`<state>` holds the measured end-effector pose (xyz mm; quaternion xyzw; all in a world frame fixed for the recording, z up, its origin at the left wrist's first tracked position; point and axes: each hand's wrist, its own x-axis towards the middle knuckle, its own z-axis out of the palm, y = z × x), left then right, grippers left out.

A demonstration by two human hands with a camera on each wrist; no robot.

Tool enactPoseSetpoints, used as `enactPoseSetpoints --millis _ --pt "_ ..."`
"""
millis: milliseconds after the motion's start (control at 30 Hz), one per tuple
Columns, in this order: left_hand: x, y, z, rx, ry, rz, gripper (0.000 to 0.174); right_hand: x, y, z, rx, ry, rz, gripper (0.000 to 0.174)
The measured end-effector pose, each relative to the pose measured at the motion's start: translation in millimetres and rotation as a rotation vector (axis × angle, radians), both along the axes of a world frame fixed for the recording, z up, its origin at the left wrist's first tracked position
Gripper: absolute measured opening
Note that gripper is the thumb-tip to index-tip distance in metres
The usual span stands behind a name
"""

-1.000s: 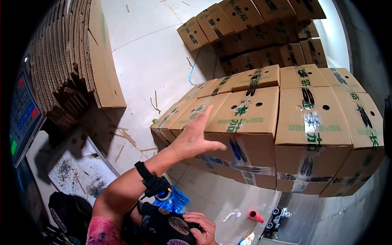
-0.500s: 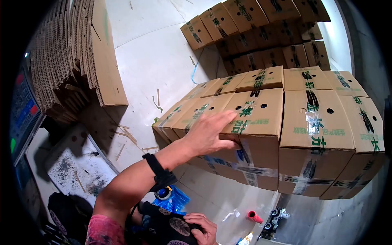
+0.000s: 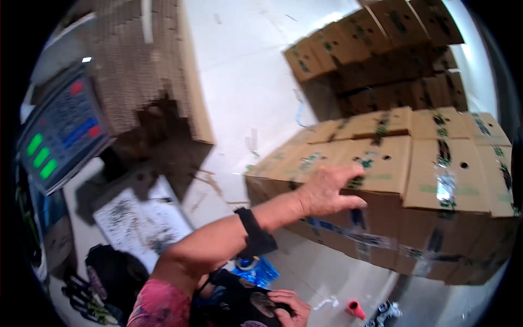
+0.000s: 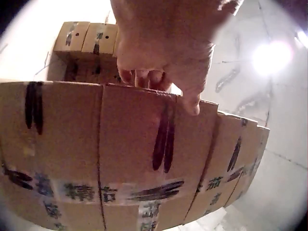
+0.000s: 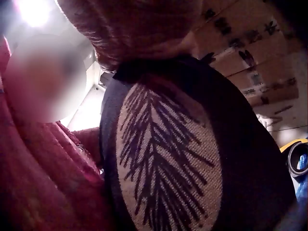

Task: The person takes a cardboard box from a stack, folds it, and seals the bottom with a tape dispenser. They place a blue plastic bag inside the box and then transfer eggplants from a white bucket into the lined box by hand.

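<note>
My left hand (image 3: 329, 191) lies at the upper front edge of a row of taped cardboard boxes (image 3: 447, 185), fingers over the top and thumb down by the front face. In the left wrist view, the fingers of that hand (image 4: 163, 43) bend over the top edge of a box (image 4: 134, 130), and the thumb touches near the edge. My right hand (image 3: 291, 308) rests on dark leaf-patterned cloth (image 3: 261, 303). The right wrist view has part of this hand (image 5: 139, 29) against the same cloth (image 5: 168, 159); its fingertips are hidden there.
A thick stack of flattened cardboard (image 3: 136, 60) stands at the left, beside a lit display panel (image 3: 65, 131). More boxes (image 3: 376, 32) line the back right. On the floor are a blue plastic bag (image 3: 264, 272), a red tube (image 3: 356, 310) and scattered strips.
My left hand has come down from above the boxes to the box edge. The head view has turned left, bringing more of the display panel in. My right hand stays on the cloth.
</note>
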<state>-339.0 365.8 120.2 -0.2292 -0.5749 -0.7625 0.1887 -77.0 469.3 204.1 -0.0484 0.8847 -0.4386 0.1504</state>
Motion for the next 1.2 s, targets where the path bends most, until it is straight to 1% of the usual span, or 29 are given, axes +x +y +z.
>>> enactPoseSetpoints --millis 67,100,133,200,233,267,333,367,400,467,533,567,600,667,700,767,800,833,867,967,1033,1067,1133,1200 --pt "27 -17 -13 -0.012 -0.068 -0.022 0.052 0 -1 -3 -0.025 -0.002 0.051 0.021" --pt "42 -27 -20 -0.062 -0.126 0.052 0.047 -1 -4 0 0.005 -0.086 0.054 0.022" --pt "57 -37 -24 -0.108 -0.177 0.123 0.042 -9 -11 5 0.025 -0.078 0.153 0.023" --pt "77 -56 -35 -0.058 -0.355 0.229 0.028 -22 -16 8 0.058 -0.108 0.33 0.024" --pt "86 -65 -42 -0.037 -0.446 0.273 0.027 -26 -15 3 0.008 -0.213 0.316 0.023" --pt "95 -78 -47 -0.01 -0.532 0.319 0.026 -33 -14 -5 0.045 -0.323 0.352 0.029" --pt "110 -99 -68 0.025 -0.549 0.486 0.024 -59 -23 -28 0.067 -0.153 0.447 0.027" --pt "120 -110 -75 0.031 -0.544 0.558 0.024 -72 -32 -38 0.042 -0.081 0.44 0.027" --pt "132 -124 -75 -0.033 -0.588 0.629 0.025 -86 -44 -48 0.02 -0.013 0.424 0.027" --pt "150 -146 -78 -0.015 -0.576 0.766 0.026 -119 -70 -63 -0.082 0.02 0.347 0.028" --pt "164 -168 -74 -0.018 -0.605 0.81 0.027 -153 -105 -64 -0.052 0.243 0.398 0.029" --pt "170 -176 -71 0.003 -0.607 0.804 0.027 -168 -122 -67 -0.104 0.271 0.368 0.029" --pt "177 -184 -65 -0.038 -0.602 0.804 0.026 -181 -139 -71 -0.154 0.298 0.337 0.03" --pt "183 -194 -64 -0.002 -0.584 0.795 0.025 -206 -172 -74 -0.241 0.184 0.243 0.032" --pt "187 -197 -63 -0.02 -0.594 0.795 0.024 -220 -185 -87 -0.263 0.215 0.219 0.032" --pt "195 -201 -65 -0.024 -0.668 0.728 0.025 -243 -204 -114 -0.306 0.274 0.175 0.034" --pt "200 -203 -67 -0.026 -0.706 0.695 0.025 -245 -207 -114 -0.342 0.244 0.213 0.034" --pt "204 -204 -75 -0.115 -0.737 0.703 0.025 -248 -209 -115 -0.378 0.213 0.254 0.035" --pt "207 -205 -80 -0.101 -0.761 0.675 0.025 -249 -212 -116 -0.413 0.18 0.299 0.035" --pt "220 -207 -88 -0.059 -0.836 0.599 0.024 -260 -200 -109 -0.342 0.124 0.278 0.041" --pt "225 -208 -97 0.027 -0.884 0.578 0.023 -266 -192 -95 -0.33 0.059 0.263 0.048" --pt "228 -208 -101 0.069 -0.907 0.567 0.023 -269 -188 -95 -0.33 0.036 0.26 0.047" --pt "231 -206 -106 0.075 -0.914 0.555 0.023 -273 -184 -93 -0.305 0.02 0.216 0.044" --pt "234 -204 -104 0.064 -0.918 0.541 0.024 -275 -181 -88 -0.203 0.164 0.226 0.039"
